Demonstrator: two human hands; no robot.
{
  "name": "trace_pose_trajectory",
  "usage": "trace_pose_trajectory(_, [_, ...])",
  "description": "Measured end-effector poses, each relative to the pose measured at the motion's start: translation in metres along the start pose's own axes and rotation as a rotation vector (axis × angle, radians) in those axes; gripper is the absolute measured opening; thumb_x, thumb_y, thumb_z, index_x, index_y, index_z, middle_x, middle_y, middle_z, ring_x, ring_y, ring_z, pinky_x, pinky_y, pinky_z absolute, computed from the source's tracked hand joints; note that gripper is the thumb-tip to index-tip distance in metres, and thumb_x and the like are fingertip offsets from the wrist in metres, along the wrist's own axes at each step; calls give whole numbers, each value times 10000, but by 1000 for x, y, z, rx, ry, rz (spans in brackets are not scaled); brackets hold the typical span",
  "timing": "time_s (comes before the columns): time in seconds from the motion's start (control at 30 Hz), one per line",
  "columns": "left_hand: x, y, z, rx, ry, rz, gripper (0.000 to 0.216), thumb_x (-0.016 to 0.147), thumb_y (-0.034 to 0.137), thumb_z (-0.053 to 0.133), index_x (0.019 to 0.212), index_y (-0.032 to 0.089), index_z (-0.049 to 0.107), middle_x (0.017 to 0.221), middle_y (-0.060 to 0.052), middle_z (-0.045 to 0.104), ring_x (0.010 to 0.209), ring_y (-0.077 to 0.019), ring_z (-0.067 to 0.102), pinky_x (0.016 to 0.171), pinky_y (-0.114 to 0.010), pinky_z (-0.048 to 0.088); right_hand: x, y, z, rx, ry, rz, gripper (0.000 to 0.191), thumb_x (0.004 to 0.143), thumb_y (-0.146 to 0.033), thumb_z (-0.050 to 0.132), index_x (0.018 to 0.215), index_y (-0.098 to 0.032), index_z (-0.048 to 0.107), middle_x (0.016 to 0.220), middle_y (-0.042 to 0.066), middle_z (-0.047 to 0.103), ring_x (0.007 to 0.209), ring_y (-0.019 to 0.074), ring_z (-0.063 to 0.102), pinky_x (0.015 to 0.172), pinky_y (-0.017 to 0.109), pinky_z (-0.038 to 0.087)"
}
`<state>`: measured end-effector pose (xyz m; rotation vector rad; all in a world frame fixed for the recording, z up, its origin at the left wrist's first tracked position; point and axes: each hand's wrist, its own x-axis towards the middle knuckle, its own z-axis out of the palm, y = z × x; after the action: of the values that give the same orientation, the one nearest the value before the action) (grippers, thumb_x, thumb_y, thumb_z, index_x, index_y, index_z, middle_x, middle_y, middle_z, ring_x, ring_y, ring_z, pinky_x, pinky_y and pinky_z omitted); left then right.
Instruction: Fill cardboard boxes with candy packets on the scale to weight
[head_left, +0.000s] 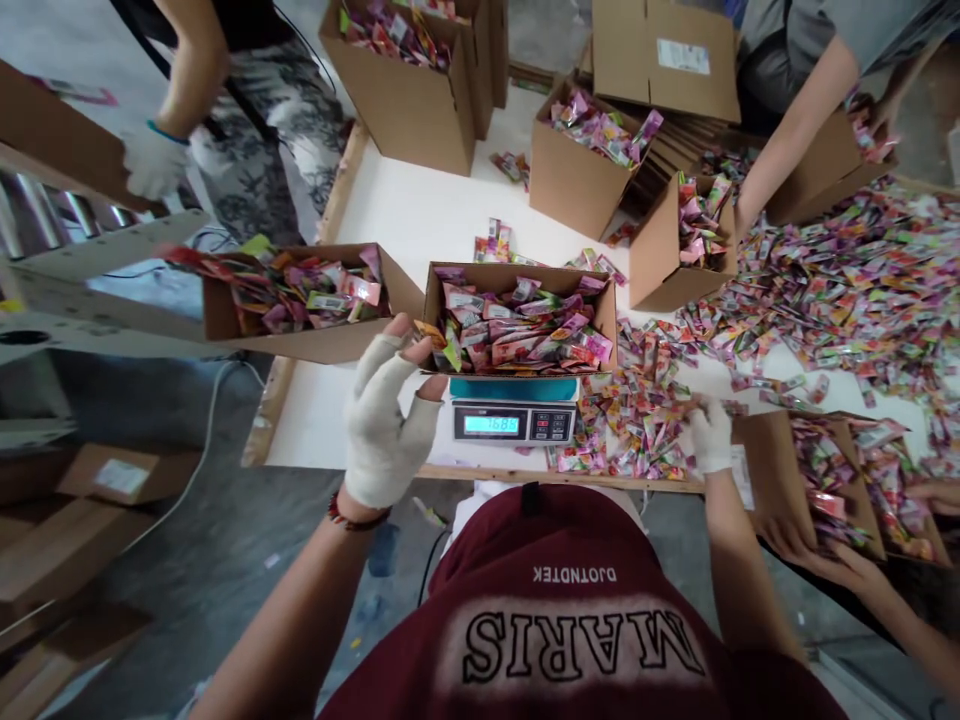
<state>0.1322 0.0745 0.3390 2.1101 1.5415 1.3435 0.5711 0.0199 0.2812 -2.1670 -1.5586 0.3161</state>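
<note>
A cardboard box [517, 278] full of colourful sachets sits on a digital scale [514, 420] at the table's near edge; the display is lit. My left hand [386, 410], in a white fingerless glove, hovers by the box's left front corner with fingers spread, fingertips near a sachet at the rim. My right hand [709, 432], also gloved, rests on a heap of loose sachets [637, 420] right of the scale, fingers curled down into them.
Another filled box [300, 300] stands left of the scale, several more [577, 160] farther back. Loose sachets cover the right of the white table [420, 215]. Other people work at top left, top right and lower right, where a hand holds a box [825, 480].
</note>
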Motion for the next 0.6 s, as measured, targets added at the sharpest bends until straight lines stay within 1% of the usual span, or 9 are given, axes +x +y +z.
trace_pose_trajectory(0.07, [5,3,2,4,-14,29,410,968,207,645,1378,222,630,1541,-135,562,1408,-292,570,1188,-469,487,10,-18,-13,128,72,-62,302,1046,-435,538,1024,-158,655,988,62,713,917,190,683,884,385,583])
trace_pose_trajectory(0.17, [14,12,6,15,-15,84,367,967,199,638,1334,208,636,1493,-138,598,1363,-294,606,1145,-478,526,21,-82,-27,497,119,-301,205,1009,-412,600,1000,-210,631,999,50,741,961,201,703,932,389,570])
trace_pose_trajectory(0.2, [16,15,8,13,-11,106,350,964,189,639,1313,204,639,1462,-138,619,1336,-289,626,1126,-477,540,24,-110,-30,596,84,-378,172,1009,-394,609,1033,-225,631,1036,48,745,982,198,711,931,383,575])
trace_pose_trajectory(0.27, [21,21,11,-5,8,151,314,949,157,649,1260,202,650,1383,-128,662,1267,-271,663,1093,-461,560,28,-159,-34,650,-9,-471,177,1035,-365,575,1148,-245,637,1130,57,737,1044,193,718,935,370,588])
trace_pose_trajectory(0.33, [22,26,15,-39,32,189,289,929,124,665,1207,201,659,1309,-118,686,1205,-252,685,1063,-434,571,30,-184,-38,570,-71,-513,273,1038,-355,570,1286,-251,618,1232,76,714,1130,204,707,994,386,583])
trace_pose_trajectory(0.4, [20,28,19,-87,36,218,287,920,103,665,1189,204,657,1263,-113,690,1168,-239,690,1028,-406,582,29,-174,-43,448,-53,-491,368,1029,-369,578,1377,-249,580,1305,94,689,1183,223,691,1058,418,560])
trace_pose_trajectory(0.47, [18,30,26,-116,-27,248,284,933,112,647,1201,206,645,1238,-117,689,1152,-233,688,1000,-391,589,20,-131,-51,284,31,-393,411,1026,-406,560,1400,-236,567,1333,118,673,1208,250,674,1088,458,540])
trace_pose_trajectory(0.53, [20,33,36,-49,-203,270,253,956,185,641,1209,199,645,1208,-131,700,1134,-249,688,976,-404,592,3,-68,-60,6,126,-223,479,1004,-461,556,1397,-188,581,1336,171,654,1260,316,633,1101,522,509])
trace_pose_trajectory(0.6, [28,39,47,140,-515,236,253,959,271,645,1193,175,665,1140,-150,725,1080,-288,701,919,-432,598,-19,-4,-68,-342,151,36,655,942,-528,604,1443,-109,556,1390,265,592,1309,425,577,1055,596,499])
